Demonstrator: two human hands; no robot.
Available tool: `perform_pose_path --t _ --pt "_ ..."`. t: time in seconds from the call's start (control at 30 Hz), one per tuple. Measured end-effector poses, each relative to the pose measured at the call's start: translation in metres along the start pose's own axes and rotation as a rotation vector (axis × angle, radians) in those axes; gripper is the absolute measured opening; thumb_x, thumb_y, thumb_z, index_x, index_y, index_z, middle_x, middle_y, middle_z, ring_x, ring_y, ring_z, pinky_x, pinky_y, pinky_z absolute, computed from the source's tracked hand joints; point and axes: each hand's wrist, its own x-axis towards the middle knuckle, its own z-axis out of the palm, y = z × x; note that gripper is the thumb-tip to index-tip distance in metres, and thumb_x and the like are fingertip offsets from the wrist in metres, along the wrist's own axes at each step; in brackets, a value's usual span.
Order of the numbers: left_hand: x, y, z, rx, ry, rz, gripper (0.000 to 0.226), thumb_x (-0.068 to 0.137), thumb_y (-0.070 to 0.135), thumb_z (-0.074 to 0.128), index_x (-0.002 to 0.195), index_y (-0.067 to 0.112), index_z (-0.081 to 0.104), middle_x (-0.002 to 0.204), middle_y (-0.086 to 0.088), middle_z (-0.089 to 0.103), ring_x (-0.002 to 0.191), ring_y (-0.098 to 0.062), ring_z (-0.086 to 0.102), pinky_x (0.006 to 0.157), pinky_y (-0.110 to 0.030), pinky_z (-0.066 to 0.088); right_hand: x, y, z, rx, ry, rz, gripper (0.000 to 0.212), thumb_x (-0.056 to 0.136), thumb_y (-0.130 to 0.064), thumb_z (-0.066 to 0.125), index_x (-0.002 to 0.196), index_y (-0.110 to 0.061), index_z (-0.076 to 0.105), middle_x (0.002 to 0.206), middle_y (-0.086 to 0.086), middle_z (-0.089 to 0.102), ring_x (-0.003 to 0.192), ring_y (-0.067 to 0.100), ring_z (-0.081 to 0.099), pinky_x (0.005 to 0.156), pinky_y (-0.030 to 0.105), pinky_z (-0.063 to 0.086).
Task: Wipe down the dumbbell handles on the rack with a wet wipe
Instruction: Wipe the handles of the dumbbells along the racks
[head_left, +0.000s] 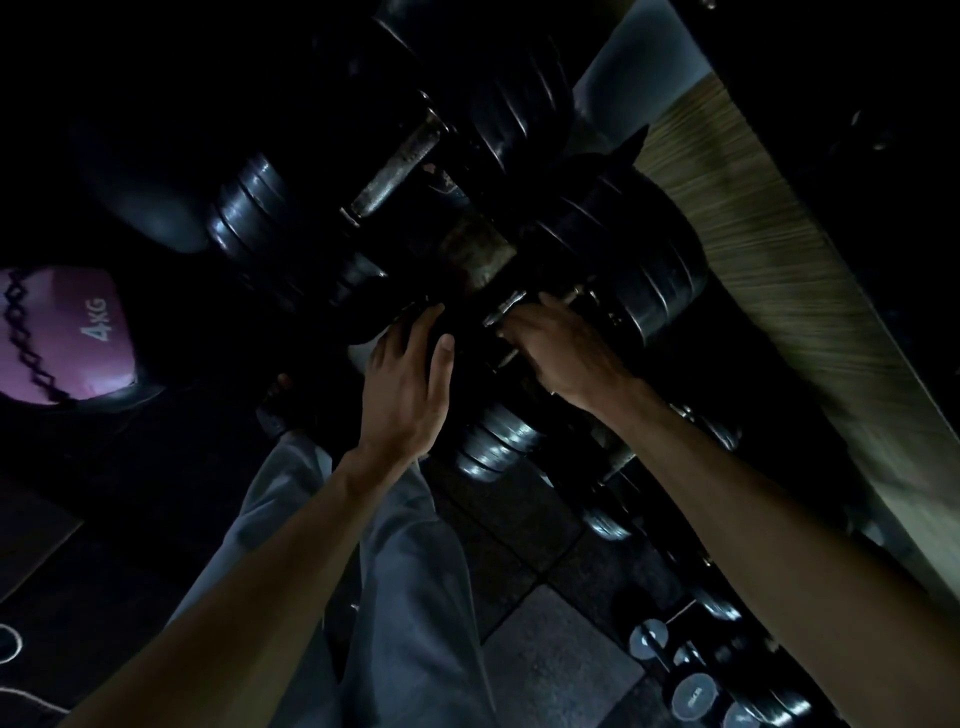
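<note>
The light is dim. Black dumbbells lie side by side on the rack. My right hand (558, 345) is curled round the metal handle (501, 312) of the nearest large dumbbell, between its two heads. No wet wipe shows; anything under the fingers is hidden. My left hand (410, 374) rests with fairly straight fingers on that dumbbell's left head (387, 338). Its right head (660, 296) is a stack of black plates. Beyond it lie two more dumbbells with worn handles, one (480, 247) close and one (397, 169) farther back.
A pink 4 kg ball (62, 332) sits at the left. A wood-grain panel (753, 234) runs behind the rack on the right. Smaller dumbbells (696, 693) line the rack's lower right. My grey trouser leg (400, 597) and a foot (275, 405) stand on dark floor tiles.
</note>
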Motion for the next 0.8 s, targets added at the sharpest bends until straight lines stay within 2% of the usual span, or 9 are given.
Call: perform_pose_path --t 0.1,0.2,0.27,0.33,0.4,0.53,0.63,0.73,0.8 --pt "-0.001 -0.002 0.002 -0.011 -0.001 -0.005 0.059 0.105 0.050 0.020 0.148 0.019 0.046 0.147 -0.006 0.052 0.136 -0.020 0.046 0.112 -0.031 0.034 -0.014 0.000 0.008 -0.054 0.087 0.092 0.046 0.085 0.009 0.056 0.130 0.001 0.060 0.140 0.019 0.056 0.139 0.033 0.044 0.121 0.047 0.021" --pt "0.000 -0.004 0.003 -0.019 -0.016 -0.015 0.060 0.105 0.052 0.019 0.149 0.019 0.044 0.147 -0.008 0.051 0.136 -0.022 0.045 0.114 -0.036 0.036 -0.027 -0.012 0.017 -0.009 0.057 -0.122 0.046 0.088 0.002 0.042 0.131 0.003 0.060 0.140 0.020 0.056 0.137 0.036 0.046 0.116 0.050 0.027" --pt "0.001 -0.004 0.003 -0.016 -0.020 -0.016 0.061 0.105 0.052 0.017 0.150 0.020 0.043 0.147 -0.008 0.050 0.137 -0.023 0.045 0.114 -0.040 0.037 -0.031 -0.003 0.014 -0.055 0.096 -0.212 0.049 0.085 0.002 0.043 0.132 0.001 0.059 0.140 0.019 0.056 0.135 0.037 0.048 0.113 0.053 0.032" --pt "0.000 -0.003 0.003 -0.018 -0.021 -0.013 0.061 0.105 0.053 0.017 0.150 0.020 0.042 0.148 -0.008 0.050 0.137 -0.022 0.044 0.114 -0.039 0.037 -0.034 0.015 0.011 -0.057 0.173 -0.121 0.062 0.079 0.012 0.055 0.139 0.000 0.052 0.148 0.018 0.048 0.140 0.036 0.040 0.116 0.053 0.032" --pt "0.000 -0.003 0.003 -0.017 -0.018 -0.018 0.062 0.105 0.054 0.016 0.150 0.022 0.042 0.148 -0.007 0.050 0.137 -0.022 0.045 0.114 -0.040 0.037 -0.039 0.023 0.011 -0.061 0.223 0.021 0.075 0.077 0.014 0.055 0.148 -0.002 0.040 0.157 0.016 0.036 0.147 0.032 0.027 0.120 0.049 0.028" --pt "0.001 -0.004 0.004 -0.007 -0.011 -0.019 0.061 0.105 0.054 0.015 0.149 0.023 0.043 0.147 -0.007 0.051 0.134 -0.022 0.047 0.111 -0.042 0.039 -0.046 0.002 0.032 0.003 0.177 -0.084 0.058 0.092 0.000 0.028 0.149 -0.002 0.038 0.157 0.015 0.035 0.148 0.031 0.027 0.122 0.041 0.021" --pt "0.001 -0.004 0.005 -0.008 -0.002 -0.008 0.062 0.104 0.053 0.015 0.148 0.021 0.044 0.147 -0.006 0.051 0.135 -0.020 0.046 0.112 -0.038 0.038 -0.047 0.009 0.038 -0.014 0.213 -0.135 0.058 0.093 0.002 0.036 0.150 -0.006 0.039 0.158 0.012 0.035 0.148 0.029 0.026 0.122 0.044 0.022" --pt "0.002 -0.002 0.007 -0.004 0.015 -0.024 0.062 0.104 0.053 0.015 0.148 0.021 0.045 0.147 -0.005 0.052 0.135 -0.020 0.046 0.111 -0.035 0.035 -0.045 0.014 0.040 0.029 0.345 0.055 0.056 0.097 0.001 0.054 0.150 -0.008 0.039 0.159 0.008 0.034 0.150 0.027 0.024 0.120 0.047 0.028" --pt "0.002 0.001 0.009 0.006 0.038 -0.030 0.063 0.103 0.053 0.015 0.148 0.020 0.046 0.146 -0.004 0.053 0.134 -0.020 0.048 0.109 -0.033 0.035 -0.045 0.004 0.047 0.124 0.417 0.140 0.046 0.104 -0.011 0.050 0.149 -0.006 0.042 0.158 0.008 0.036 0.150 0.028 0.024 0.118 0.048 0.030"
